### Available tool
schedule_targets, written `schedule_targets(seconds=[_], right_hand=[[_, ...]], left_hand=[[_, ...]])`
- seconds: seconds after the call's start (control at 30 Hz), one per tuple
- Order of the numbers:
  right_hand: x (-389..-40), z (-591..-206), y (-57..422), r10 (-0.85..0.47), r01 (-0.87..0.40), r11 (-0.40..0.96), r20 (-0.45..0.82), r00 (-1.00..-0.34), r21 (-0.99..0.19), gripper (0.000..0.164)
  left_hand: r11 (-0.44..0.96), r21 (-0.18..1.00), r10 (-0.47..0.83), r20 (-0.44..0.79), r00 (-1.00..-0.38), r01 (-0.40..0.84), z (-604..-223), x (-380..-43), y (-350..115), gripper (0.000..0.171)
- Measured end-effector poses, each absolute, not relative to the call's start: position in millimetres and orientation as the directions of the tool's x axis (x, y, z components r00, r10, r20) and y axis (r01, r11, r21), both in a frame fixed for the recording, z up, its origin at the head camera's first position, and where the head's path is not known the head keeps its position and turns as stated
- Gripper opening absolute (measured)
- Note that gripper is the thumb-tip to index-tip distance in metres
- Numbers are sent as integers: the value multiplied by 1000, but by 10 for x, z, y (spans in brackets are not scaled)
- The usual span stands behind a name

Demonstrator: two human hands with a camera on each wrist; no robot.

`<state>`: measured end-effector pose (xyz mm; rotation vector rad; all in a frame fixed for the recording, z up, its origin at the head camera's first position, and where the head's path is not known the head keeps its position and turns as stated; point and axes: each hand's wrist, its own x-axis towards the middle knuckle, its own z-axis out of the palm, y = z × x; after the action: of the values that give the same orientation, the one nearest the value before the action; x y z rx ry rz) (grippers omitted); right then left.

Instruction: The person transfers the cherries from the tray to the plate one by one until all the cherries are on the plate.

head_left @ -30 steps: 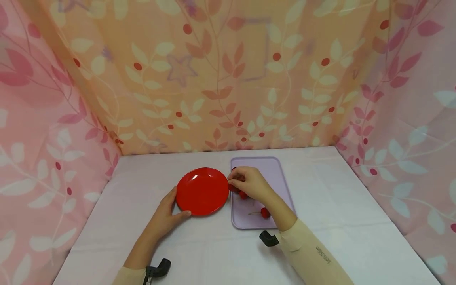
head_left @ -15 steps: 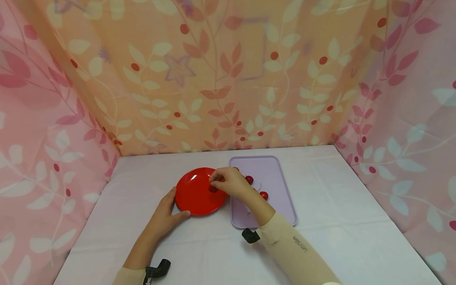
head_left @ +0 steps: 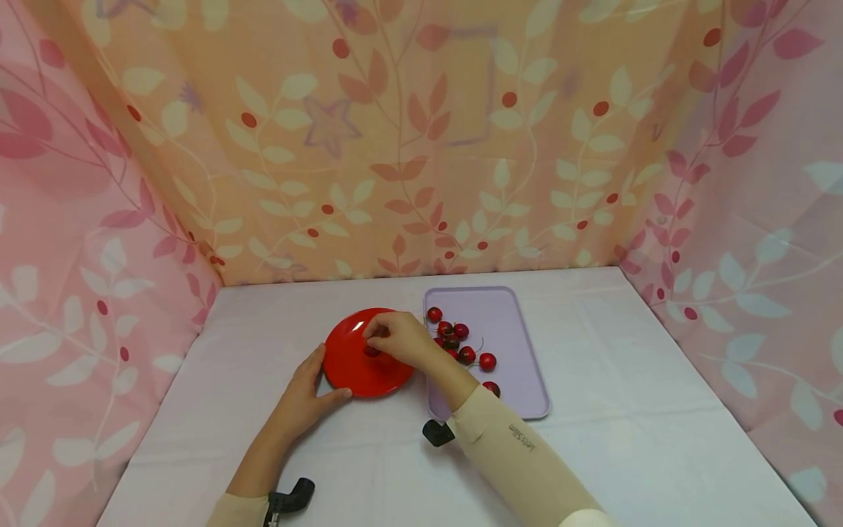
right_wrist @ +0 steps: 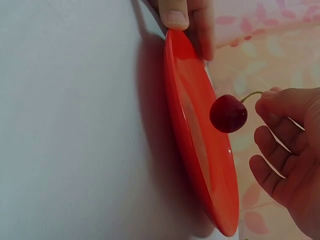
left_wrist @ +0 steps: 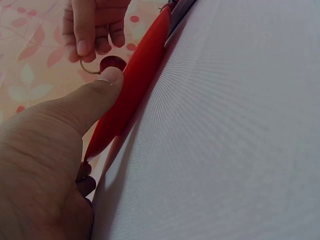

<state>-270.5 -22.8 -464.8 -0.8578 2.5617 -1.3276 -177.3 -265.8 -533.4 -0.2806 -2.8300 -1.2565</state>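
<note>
A red plate (head_left: 362, 377) lies on the white-covered table, and my left hand (head_left: 308, 395) holds its left rim between thumb and fingers. Above the middle of the plate, my right hand (head_left: 403, 339) pinches a dark red cherry (right_wrist: 228, 114) by its thin stem (right_wrist: 251, 94). In the right wrist view the cherry hangs from thumb and forefinger, while the other fingers are loosely bent. The left wrist view shows the left thumb (left_wrist: 102, 95) on the plate's edge and the cherry just beyond it.
Right of the plate stands a lilac tray (head_left: 520, 344) with several cherries (head_left: 467, 356) towards its left side. My right forearm crosses the tray's front left part and hides some of it. Patterned cloth (head_left: 421, 183) encloses the back and both sides of the table.
My right hand has moved left from the tray's left edge to over the plate, carrying the cherry. More cherries on the tray have come into sight. The left hand and plate stay put.
</note>
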Motion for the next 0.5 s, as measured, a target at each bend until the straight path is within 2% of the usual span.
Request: schedule_targets(seconds=[0.2, 0.5], right_hand=[[-2716, -4687, -320, -550, -406, 459, 106, -828, -791, 4], [-2715, -4711, -373, -586, -442, 468, 105, -804, -765, 6]], left_hand=[[645, 738, 165, 116, -980, 196, -5358, -1780, -2652, 109], [632, 738, 178, 160, -971, 237, -5361, -1791, -2653, 107]])
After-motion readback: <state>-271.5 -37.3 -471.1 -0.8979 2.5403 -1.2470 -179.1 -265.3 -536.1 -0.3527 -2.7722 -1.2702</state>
